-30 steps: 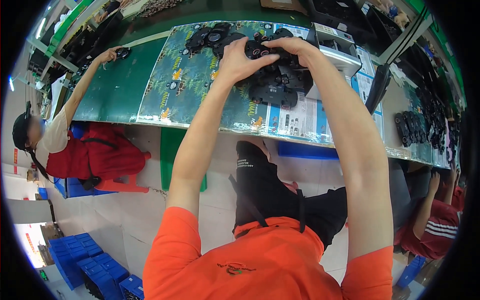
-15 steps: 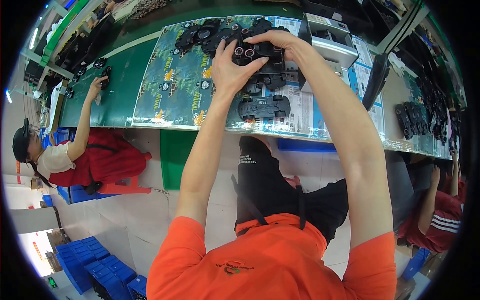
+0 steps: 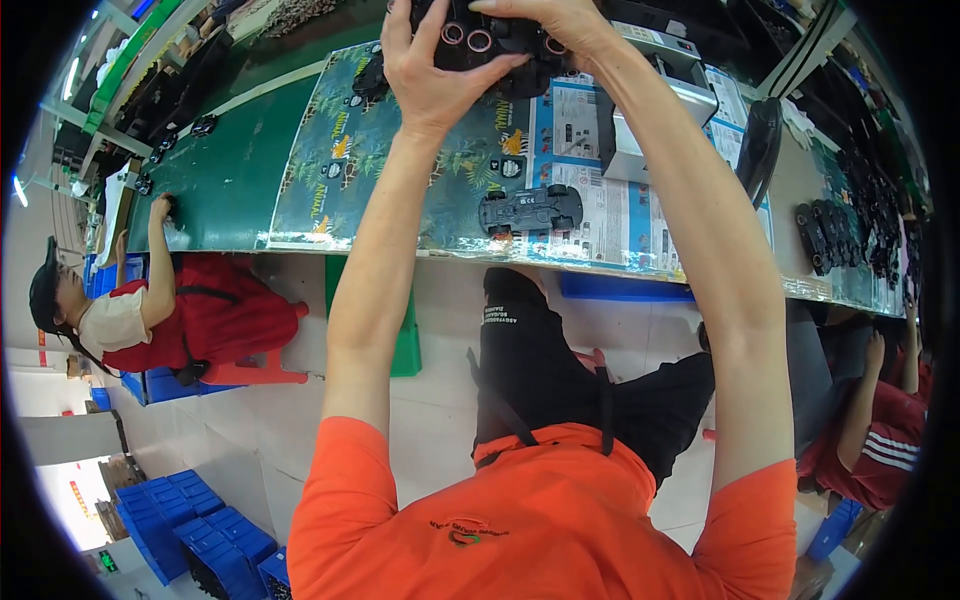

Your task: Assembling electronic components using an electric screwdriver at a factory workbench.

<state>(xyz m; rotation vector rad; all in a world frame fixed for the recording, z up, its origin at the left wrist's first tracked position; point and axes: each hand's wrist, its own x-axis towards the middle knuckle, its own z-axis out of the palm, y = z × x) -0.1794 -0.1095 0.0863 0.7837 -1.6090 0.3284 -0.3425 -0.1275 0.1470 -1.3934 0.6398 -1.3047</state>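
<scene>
At the far side of the table, both my hands grip a bunch of black toy car chassis [image 3: 500, 38], whose wheels show copper-coloured rings. My left hand [image 3: 430, 80] spreads its fingers around the left and near side of the bunch, its thumb pressed along the near edge. Across the right side and top reaches my right hand [image 3: 570, 25]. The top of the bunch is cut off by the picture's edge, so how many pieces are in it I cannot tell. Nearer to me, a single dark toy car chassis [image 3: 530, 210] lies flat, underside up.
Printed sheets [image 3: 380, 200] cover the tabletop. A grey metal fixture [image 3: 640, 130] stands right of centre, with a black pad on an arm [image 3: 762, 145] beyond it. Rows of black car parts [image 3: 830, 235] lie far right. A co-worker [image 3: 150, 310] sits at the left.
My hands have moved away from me with the bunch of chassis, baring printed sheet beneath. The single chassis stays in place. The co-worker's hand at the left has lowered.
</scene>
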